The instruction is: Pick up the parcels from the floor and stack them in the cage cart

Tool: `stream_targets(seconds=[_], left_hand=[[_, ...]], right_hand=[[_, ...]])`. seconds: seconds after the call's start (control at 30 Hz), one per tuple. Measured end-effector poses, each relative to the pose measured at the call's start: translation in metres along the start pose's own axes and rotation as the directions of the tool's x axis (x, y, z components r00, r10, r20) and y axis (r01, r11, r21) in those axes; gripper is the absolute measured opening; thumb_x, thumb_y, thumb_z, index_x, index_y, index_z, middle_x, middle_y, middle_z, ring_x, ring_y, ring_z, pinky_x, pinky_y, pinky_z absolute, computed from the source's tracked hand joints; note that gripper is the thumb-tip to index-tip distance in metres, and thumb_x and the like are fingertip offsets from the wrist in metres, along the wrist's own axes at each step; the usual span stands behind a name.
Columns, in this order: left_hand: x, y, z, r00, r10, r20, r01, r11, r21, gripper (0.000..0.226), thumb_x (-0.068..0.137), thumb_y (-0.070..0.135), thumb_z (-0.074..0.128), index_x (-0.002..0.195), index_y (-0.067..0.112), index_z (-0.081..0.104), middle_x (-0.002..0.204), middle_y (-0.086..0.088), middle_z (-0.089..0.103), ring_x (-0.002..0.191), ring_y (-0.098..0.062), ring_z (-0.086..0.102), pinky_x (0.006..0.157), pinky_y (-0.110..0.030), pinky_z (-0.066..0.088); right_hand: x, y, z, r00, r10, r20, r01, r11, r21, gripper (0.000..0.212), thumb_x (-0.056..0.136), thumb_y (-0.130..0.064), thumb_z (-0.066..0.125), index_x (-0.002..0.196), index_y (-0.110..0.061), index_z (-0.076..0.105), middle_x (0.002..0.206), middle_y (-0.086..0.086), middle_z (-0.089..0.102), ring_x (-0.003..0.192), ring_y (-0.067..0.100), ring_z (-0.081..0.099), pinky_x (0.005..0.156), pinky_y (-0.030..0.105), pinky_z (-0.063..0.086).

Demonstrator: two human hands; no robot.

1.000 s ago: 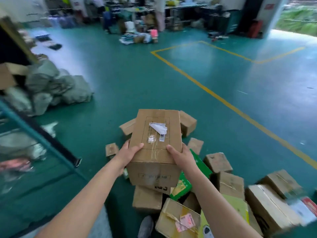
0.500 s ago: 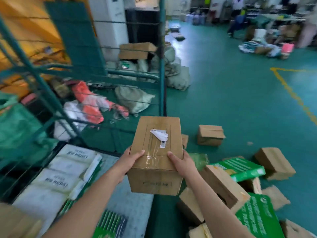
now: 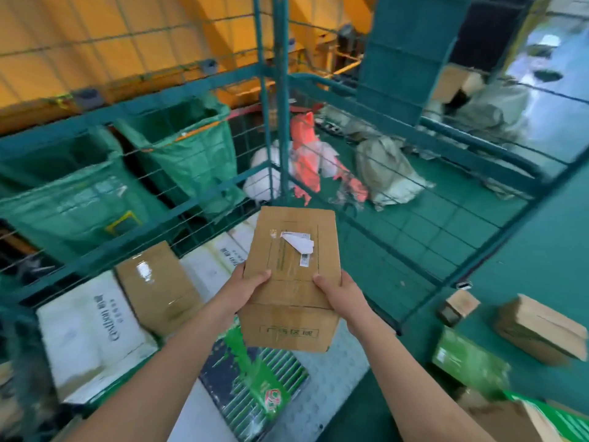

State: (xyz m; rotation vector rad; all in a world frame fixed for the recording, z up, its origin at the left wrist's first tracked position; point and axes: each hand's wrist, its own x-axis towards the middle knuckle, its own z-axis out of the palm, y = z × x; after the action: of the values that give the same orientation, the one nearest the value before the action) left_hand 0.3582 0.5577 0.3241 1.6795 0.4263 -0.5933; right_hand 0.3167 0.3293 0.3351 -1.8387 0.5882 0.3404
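Both hands hold one brown cardboard parcel (image 3: pixel 291 275) out in front of the body, above the open near side of the green wire cage cart (image 3: pixel 274 122). The left hand (image 3: pixel 243 290) grips the parcel's near left corner, its thumb lying flat on the top face and the other fingers hidden beneath the box. The right hand (image 3: pixel 339 296) grips the near right corner the same way, thumb on top and the rest wrapped round the edge out of sight. The parcel is carried roughly level with its long side pointing away, and a torn white label (image 3: pixel 298 242) sits on its taped top. It touches nothing but the hands. Below and to the left, inside the cart, lie white packs with dark lettering (image 3: pixel 86 327), a glossy taped brown box (image 3: pixel 157 288) between them, and a dark pack with green print (image 3: pixel 255 381) directly under the held parcel, resting on the cart's pale studded floor plate (image 3: pixel 338 371). Beyond the cart's mesh hang green sacks (image 3: pixel 188 151), and white, red and grey bags (image 3: pixel 385 169) lie on the green floor. To the right, outside the cart, more brown boxes (image 3: pixel 538 328) and a green carton (image 3: pixel 468 362) lie on the floor.
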Motion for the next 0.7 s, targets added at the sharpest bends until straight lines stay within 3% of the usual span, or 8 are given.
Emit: stream_targets(seconds=[0.13,0.23,0.37,0.53,0.7], left_hand=[[0.015,-0.01,-0.045,0.993,-0.041,-0.11,0.039,0.999,-0.026,0.071,0.089,0.052,0.075,0.147,0.032,0.04,0.127,0.004,0.064,0.11,-0.023,0.065,0.101,-0.049,0.053],[0.03,-0.015,-0.061,0.983,-0.091,-0.161,0.081,0.994,-0.07,0.071,0.088,0.052,0.076,0.148,0.032,0.042,0.133,0.0,0.063,0.112,-0.024,0.066,0.102,-0.05,0.054],[0.052,-0.018,-0.063,0.956,-0.146,-0.255,0.118,0.985,-0.124,0.067,0.093,0.045,0.072,0.149,0.026,0.04,0.129,-0.001,0.062,0.106,-0.022,0.065,0.095,-0.045,0.056],[0.078,-0.022,-0.058,0.897,-0.266,-0.353,0.203,0.957,-0.205,0.065,0.091,0.052,0.071,0.141,0.019,0.046,0.129,-0.003,0.065,0.104,-0.018,0.066,0.072,-0.03,0.052],[0.107,-0.022,-0.051,0.871,-0.338,-0.357,0.25,0.93,-0.27,0.056,0.097,0.048,0.065,0.143,0.025,0.042,0.127,0.002,0.063,0.106,-0.016,0.063,0.077,-0.033,0.05]], right_hand=[[0.027,-0.024,0.042,0.992,-0.014,0.125,0.017,0.999,-0.027,0.06,0.092,-0.051,0.07,0.143,-0.025,0.051,0.132,-0.002,0.065,0.115,0.021,0.065,0.104,0.045,0.052],[0.055,-0.034,0.061,0.983,-0.007,0.183,0.019,0.998,-0.064,0.062,0.09,-0.053,0.071,0.141,-0.025,0.051,0.132,-0.001,0.065,0.115,0.022,0.065,0.104,0.047,0.052],[0.098,-0.045,0.076,0.963,0.008,0.27,0.021,0.994,-0.106,0.06,0.091,-0.05,0.072,0.139,-0.023,0.049,0.125,-0.002,0.064,0.11,0.021,0.066,0.099,0.043,0.054],[0.16,-0.052,0.087,0.939,0.081,0.335,-0.015,0.98,-0.197,0.069,0.085,-0.057,0.075,0.131,-0.018,0.041,0.122,0.001,0.063,0.107,0.024,0.065,0.099,0.046,0.054],[0.214,-0.057,0.097,0.884,0.104,0.455,0.023,0.964,-0.265,0.069,0.091,-0.054,0.071,0.14,-0.018,0.038,0.123,0.0,0.059,0.109,0.023,0.062,0.094,0.041,0.052]])
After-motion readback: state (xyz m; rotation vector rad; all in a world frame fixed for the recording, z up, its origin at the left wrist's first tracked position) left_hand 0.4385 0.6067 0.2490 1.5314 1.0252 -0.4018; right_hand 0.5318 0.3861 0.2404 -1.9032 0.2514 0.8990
